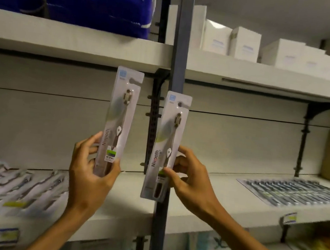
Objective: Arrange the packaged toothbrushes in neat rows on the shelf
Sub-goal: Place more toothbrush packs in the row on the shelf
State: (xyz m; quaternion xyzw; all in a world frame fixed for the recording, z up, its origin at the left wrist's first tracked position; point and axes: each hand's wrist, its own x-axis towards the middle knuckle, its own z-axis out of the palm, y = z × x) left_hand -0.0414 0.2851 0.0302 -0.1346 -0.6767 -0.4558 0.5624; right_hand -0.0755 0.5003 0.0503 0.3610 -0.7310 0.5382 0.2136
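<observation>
Above the half-stocked shelf (131, 195), my left hand (91, 170) and right hand (190, 181) each pinch a packaged toothbrush (119, 119) upright, label forward, probably to compare before placing.

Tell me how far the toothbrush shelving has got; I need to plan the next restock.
Done: packs already lie in rows on the shelf at left. In hand: the left hand and right hand each hold one upright pack. Left: placing both; bare shelf lies below them.
</observation>
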